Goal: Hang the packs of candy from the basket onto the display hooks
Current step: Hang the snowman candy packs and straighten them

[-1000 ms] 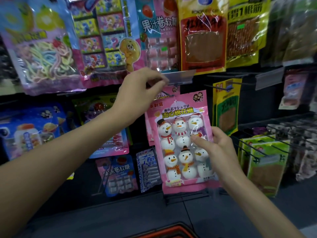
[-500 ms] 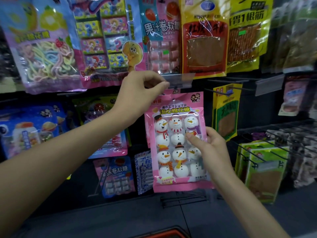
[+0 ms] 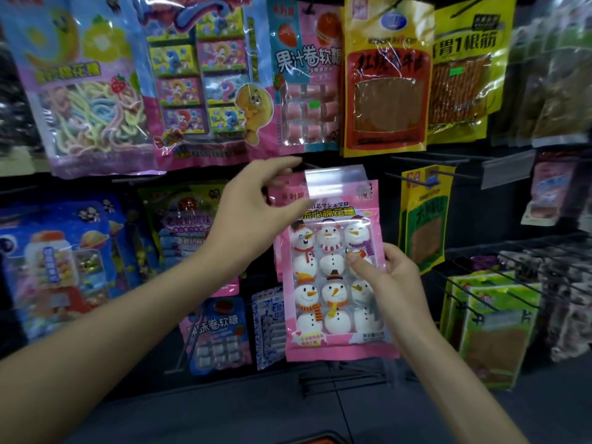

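Fingers of right hand (image 3: 389, 277) pinching snowman pack (image 3: 333, 270); left hand (image 3: 256, 203), seemingly, its top corner.

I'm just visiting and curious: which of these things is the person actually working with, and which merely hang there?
In use:
- snowman candy pack
- left hand, at the pack's top
- right hand, gripping its side
- clear label flap on the hook

Merely hanging:
- rainbow-string candy bag
- red-and-yellow snack pack
- green packs
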`<state>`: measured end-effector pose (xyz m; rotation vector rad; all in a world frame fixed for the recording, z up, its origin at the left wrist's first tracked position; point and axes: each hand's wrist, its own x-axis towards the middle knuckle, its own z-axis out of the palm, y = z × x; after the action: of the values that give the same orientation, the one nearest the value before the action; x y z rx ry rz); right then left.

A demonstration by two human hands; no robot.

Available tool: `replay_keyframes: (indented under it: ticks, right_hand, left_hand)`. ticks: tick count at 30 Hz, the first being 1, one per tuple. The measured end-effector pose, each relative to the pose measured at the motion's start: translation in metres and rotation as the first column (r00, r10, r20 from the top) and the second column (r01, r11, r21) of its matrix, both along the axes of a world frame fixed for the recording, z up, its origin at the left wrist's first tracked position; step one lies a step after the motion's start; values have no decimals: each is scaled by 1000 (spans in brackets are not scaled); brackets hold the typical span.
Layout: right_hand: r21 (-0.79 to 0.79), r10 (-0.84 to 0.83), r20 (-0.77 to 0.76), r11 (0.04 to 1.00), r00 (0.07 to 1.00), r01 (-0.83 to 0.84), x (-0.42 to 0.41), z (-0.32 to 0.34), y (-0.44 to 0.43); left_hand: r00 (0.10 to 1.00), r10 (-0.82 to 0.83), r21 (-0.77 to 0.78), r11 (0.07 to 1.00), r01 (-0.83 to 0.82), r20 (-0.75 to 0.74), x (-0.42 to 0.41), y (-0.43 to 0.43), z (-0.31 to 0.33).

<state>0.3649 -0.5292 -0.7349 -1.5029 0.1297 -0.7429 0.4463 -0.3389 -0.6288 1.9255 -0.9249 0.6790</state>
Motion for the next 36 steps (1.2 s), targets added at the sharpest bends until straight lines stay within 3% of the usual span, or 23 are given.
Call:
replay_keyframes:
  ticks: [3,7,11,16,24,36]
  right_hand:
    - [15,-6,10,1000,1000,6,6,-4,0]
    - [31,-29,2,999,1000,29,15,-10,1]
    - [50,-33,-5,998,999,33,24,-12,0]
    - [32,-65,6,997,998,65,37,-17,2]
    - [-63,-129,32,989,991,130,65,-15,-6]
    - [-195,-202,0,961,979,198,138,-2,-27]
  left_hand:
    - [986,22,-61,998,-32,-162,3,5,-30]
    - [894,-28,-166,985,-53,-448,6,0,-65]
    - [800,-129,-256,966,-32,-586,15,-3,-87]
    - [752,-227,-329,944,14,-619,26,-3,-109]
    - [775,-245,-394,919,-6,-582,56,-15,-119]
    - [830,45,-347,895,-281,-556,110,-46,-116]
